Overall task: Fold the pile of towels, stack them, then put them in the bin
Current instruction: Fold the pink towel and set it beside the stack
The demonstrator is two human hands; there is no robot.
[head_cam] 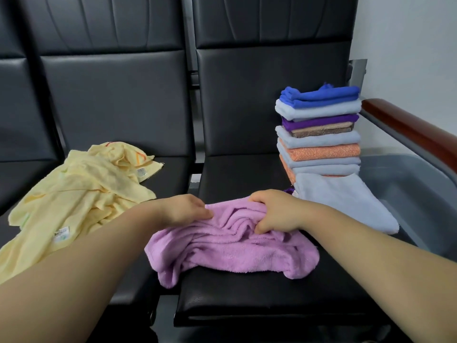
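Observation:
A crumpled pink towel (230, 246) lies on the black seat (259, 300) in front of me. My left hand (184, 209) grips its far left edge, and my right hand (274, 211) grips a bunch of folds at its far right part. At the back right of the seat stands a tall stack of folded towels (319, 129) in blue, light blue, purple, brown and orange. A light blue towel (346, 201) hangs from the stack's foot toward the grey bin (405, 179) on the right. Loose yellow towels (74, 194) lie heaped on the neighbouring seat at the left.
Black padded backrests rise behind both seats. A brown wooden armrest (415, 129) runs along the right side above the bin. A gap separates the two seats. A white wall shows at the upper right.

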